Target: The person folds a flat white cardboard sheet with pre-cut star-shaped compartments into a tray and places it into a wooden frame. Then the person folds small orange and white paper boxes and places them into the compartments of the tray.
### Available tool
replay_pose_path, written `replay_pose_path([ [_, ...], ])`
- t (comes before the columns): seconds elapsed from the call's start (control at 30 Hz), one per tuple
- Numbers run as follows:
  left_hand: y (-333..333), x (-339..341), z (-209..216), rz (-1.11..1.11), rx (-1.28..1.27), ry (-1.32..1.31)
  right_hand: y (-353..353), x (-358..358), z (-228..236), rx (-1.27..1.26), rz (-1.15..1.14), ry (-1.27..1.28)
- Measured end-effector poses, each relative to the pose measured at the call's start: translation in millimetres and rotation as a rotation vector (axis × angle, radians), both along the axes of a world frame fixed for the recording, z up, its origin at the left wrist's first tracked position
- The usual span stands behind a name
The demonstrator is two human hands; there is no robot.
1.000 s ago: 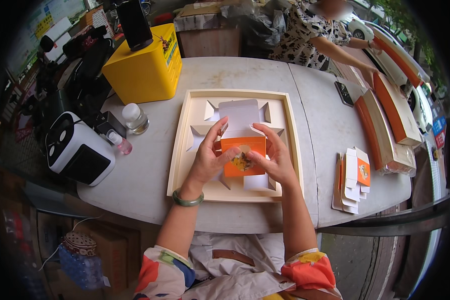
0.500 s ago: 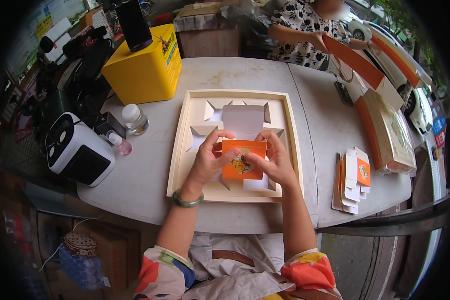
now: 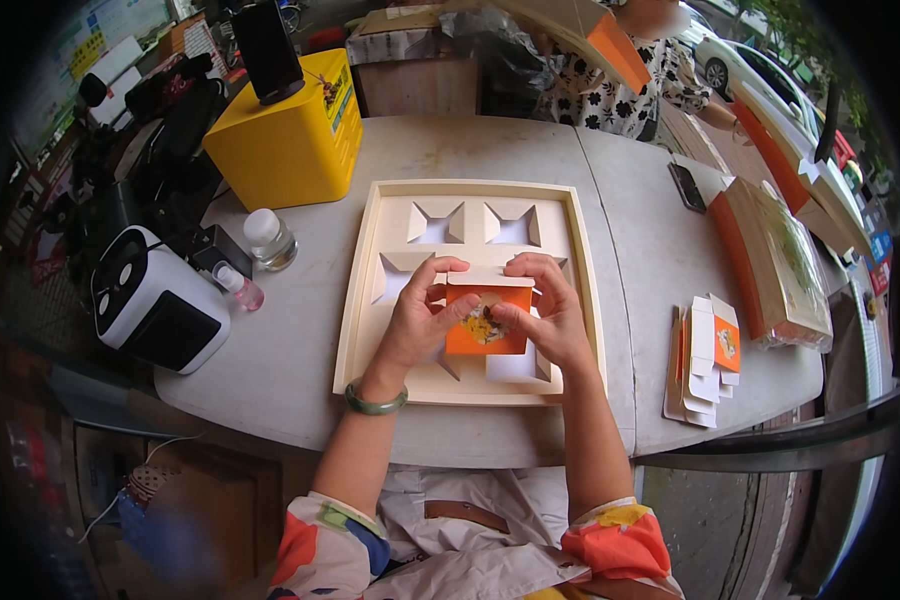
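Box (image 3: 486, 342), orange and seemingly almost closed with its top flap (image 3: 490, 281) bent over, sits pinched between left hand (image 3: 414, 325) and right hand (image 3: 558, 328) above the cream tray (image 3: 440, 395) near the counter's (image 3: 280, 340) front edge, while cartons (image 3: 703, 345) by the right front corner lie flat, apparently unassembled.

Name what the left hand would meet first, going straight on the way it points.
The left hand would first push against the small orange carton it holds with the right hand; past that, probably the cream compartmented tray, though height above it is unclear.
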State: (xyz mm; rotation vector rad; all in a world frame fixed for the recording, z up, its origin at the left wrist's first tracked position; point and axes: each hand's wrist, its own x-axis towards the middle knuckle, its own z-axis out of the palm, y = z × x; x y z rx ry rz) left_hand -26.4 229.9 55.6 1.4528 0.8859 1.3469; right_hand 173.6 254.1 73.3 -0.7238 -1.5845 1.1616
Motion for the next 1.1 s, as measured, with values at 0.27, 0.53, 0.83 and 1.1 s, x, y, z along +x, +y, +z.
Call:
replay_pose_path([
  [0.27, 2, 2, 0, -0.042, 0.008, -0.025, 1, -4, -3, 0.129, -0.060, -0.031],
  [0.53, 1, 6, -5, -0.015, -0.037, 0.094, -5, -2, 2, -0.089, 0.016, 0.037],
  [0.83, 3, 8, -10, 0.095, 0.039, 0.113, -1, -6, -2, 0.119, -0.068, -0.094],
  [1.1, -1, 8, 1, 0.010, -0.073, 0.170, 0, -3, -2, -0.180, -0.049, 0.091],
])
